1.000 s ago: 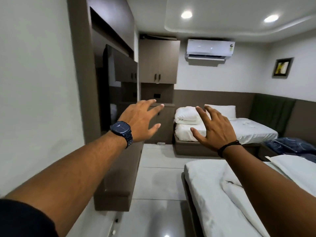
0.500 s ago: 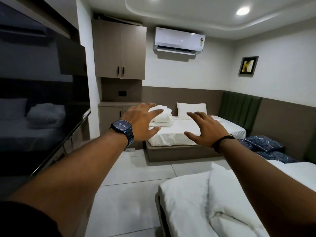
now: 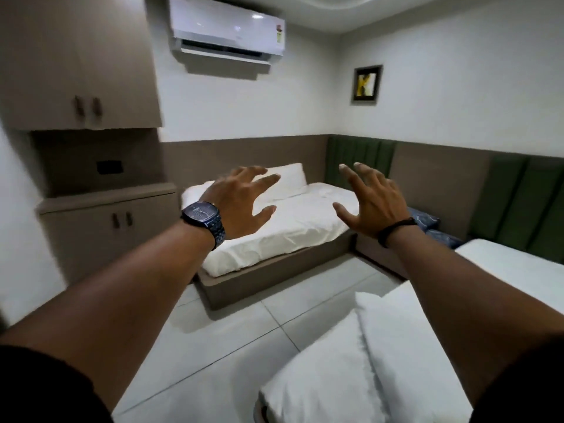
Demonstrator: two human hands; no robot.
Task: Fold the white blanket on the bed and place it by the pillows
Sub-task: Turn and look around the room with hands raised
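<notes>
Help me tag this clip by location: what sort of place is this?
Most likely a hotel or guest-house bedroom. Two low beds with white linen, the far bed and the near bed, a wall-mounted air conditioner, and built-in cabinets with green padded headboard panels suggest it.

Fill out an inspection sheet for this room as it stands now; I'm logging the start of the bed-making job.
Surface: far bed covered in wrinkled white sheet; near bed at lower right.
Job's things: white blanket lies loosely folded on near bed; pillow at far bed's head.
Clutter: blue patterned bedding between the beds.
Grippers: left hand and right hand open, fingers spread, in the air, holding nothing.
Cables: nothing seen.
Surroundings: air conditioner, framed picture, wall cabinets, tiled floor.
</notes>
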